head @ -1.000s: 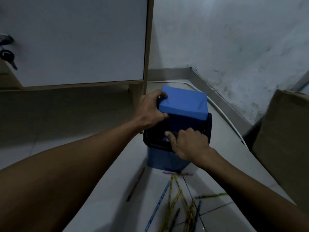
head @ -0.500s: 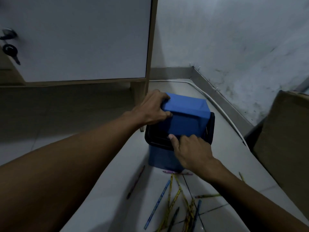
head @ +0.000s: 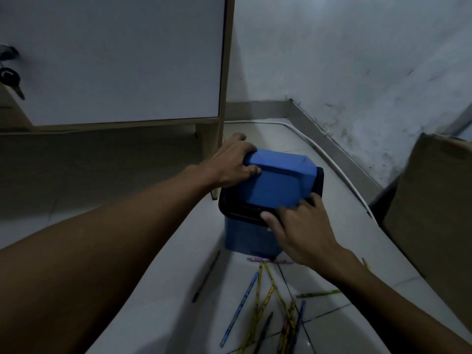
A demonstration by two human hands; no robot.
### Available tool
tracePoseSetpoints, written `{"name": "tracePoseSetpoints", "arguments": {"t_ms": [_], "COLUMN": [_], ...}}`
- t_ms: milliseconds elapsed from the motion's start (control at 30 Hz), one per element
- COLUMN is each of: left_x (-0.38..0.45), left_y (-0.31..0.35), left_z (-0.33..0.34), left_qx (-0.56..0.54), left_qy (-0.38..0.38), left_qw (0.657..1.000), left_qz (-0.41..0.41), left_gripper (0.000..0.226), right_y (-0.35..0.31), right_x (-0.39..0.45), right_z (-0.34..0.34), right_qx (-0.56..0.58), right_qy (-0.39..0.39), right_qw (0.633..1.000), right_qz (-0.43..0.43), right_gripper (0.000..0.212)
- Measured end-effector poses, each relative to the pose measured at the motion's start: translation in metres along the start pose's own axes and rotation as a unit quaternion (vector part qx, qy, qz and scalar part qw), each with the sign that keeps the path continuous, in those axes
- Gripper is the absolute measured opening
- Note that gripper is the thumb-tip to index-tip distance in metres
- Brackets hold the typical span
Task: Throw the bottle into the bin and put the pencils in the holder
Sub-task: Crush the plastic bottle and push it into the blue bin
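Pale tiled floor (head: pixel 158 315) fills the dim lower part of the view, crossed by dark grout lines. Nearest the camera, pencils (head: pixel 265 310) lie scattered on the tiles in a loose, crossing heap, yellow and blue ones among them; one dark pencil (head: pixel 205 277) lies apart to the left, and a pinkish one (head: pixel 258 259) lies just at the foot of the bin. Both bare forearms reach forward over this heap.

Beyond the pencils stands the bin (head: pixel 249 238), a blue body with a black rim and a blue swing lid (head: pixel 275 180). The right hand (head: pixel 298 226) rests on the near right of the rim, fingers spread and bent, thumb lying along the black edge and fingertips touching the lower edge of the lid. The left hand (head: pixel 229 164) is curled over the far left corner of the lid, gripping it. Neither hand holds anything else. The lid sits tilted, its near edge down at the rim. No bottle is visible; whether it lies inside the bin cannot be told.

To the right stands a brown cardboard box (head: pixel 434 213). Farther back, a white cable (head: pixel 332 159) runs along the skirting below a stained wall (head: pixel 357 60). At the left hangs a white cabinet door (head: pixel 115 60) with a key (head: pixel 10 77) in its lock.
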State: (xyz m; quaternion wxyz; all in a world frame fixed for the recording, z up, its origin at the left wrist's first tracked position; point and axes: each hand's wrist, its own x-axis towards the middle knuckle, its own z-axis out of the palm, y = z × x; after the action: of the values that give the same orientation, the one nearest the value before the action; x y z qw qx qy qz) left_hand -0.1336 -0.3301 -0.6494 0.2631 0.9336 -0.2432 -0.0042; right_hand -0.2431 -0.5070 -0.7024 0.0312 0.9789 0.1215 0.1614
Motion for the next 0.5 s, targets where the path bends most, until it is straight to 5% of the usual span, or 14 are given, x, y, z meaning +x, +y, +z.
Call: {"name": "tracePoseSetpoints", "arguments": {"t_ms": [133,333,500], "left_x": [0.000,0.000,-0.002], "left_y": [0.004,0.002,0.001], "left_z": [-0.002,-0.003,-0.003], "left_qx": [-0.017,-0.038,-0.059], "left_qy": [-0.025,-0.036,-0.045], "left_qw": [1.000,0.999,0.997], "left_qz": [0.002,0.004,-0.002], "left_gripper": [0.049,0.048,0.046], "right_y": [-0.003,0.004,0.005], "right_x": [-0.003,-0.014,-0.006], "right_z": [0.003,-0.001,-0.009], "right_qx": [0.041,0.132,0.082], "right_qy": [-0.038,0.112,0.155], "right_qw": [0.998,0.984,0.982], "right_qz": [0.024,0.046,0.072], "right_gripper": [0.054,0.017,0.024]}}
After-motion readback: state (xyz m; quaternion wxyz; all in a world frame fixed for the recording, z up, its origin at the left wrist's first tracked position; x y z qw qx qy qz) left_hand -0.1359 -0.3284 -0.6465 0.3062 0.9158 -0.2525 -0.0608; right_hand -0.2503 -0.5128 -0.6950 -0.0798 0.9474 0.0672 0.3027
